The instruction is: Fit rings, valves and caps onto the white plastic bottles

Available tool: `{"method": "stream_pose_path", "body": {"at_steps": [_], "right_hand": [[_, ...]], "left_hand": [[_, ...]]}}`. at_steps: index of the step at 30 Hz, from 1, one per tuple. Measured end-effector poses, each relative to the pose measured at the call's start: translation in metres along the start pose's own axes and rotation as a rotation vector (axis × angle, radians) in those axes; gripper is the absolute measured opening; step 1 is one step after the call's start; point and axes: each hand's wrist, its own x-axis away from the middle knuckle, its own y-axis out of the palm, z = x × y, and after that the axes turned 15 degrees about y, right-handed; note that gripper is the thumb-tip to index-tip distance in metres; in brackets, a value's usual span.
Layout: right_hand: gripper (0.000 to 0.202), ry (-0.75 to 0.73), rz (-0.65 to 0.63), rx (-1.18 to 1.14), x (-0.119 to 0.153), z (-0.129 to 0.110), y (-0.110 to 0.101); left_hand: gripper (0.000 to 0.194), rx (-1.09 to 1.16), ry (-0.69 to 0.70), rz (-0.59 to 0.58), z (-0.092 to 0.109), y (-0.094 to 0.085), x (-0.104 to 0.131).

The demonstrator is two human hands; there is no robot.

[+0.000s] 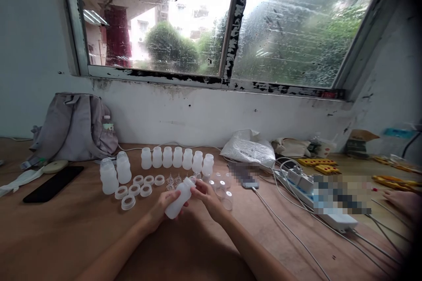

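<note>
A frosted baby bottle [178, 200] is tilted in front of me, its top pointing up and to the right. My left hand [169, 204] is wrapped around its body. At the bottle's neck, my right hand [203, 194] has its fingers closed on the ring end; the exact grip is partly hidden. Just beyond stand several open bottles [167, 157] in a curved row. Two capped bottles [108, 176] are on the left. Several white screw rings [134, 189] lie between them and my hands. Clear teats [169, 181] sit behind the held bottle, and clear caps [227, 199] are to its right.
A black phone-like slab [52, 184] and grey backpack [74, 127] are at left. Beyond the caps are a bubble-wrap bag [249, 149], a power strip [329, 215] and loose cables [290, 232]. Another person's hand [400, 199] rests at far right, near yellow tools [395, 182].
</note>
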Motion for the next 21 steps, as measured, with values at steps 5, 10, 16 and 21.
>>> {"method": "stream_pose_path", "body": {"at_steps": [5, 10, 16, 21], "right_hand": [[0.041, 0.033, -0.043, -0.144, 0.0, 0.002, 0.001], [0.04, 0.021, 0.001, -0.078, -0.002, 0.005, -0.003], [0.036, -0.049, 0.236, 0.175, -0.007, 0.001, -0.014], [0.031, -0.04, 0.491, 0.23, -0.017, 0.019, -0.031]], "left_hand": [[0.036, 0.127, -0.058, -0.063, -0.001, 0.002, 0.0], [0.035, -0.205, 0.085, 0.002, -0.002, 0.004, -0.002], [0.042, -0.559, 0.282, 0.163, 0.0, 0.0, -0.003], [0.04, -0.569, 0.293, 0.272, -0.001, -0.01, -0.005]]}}
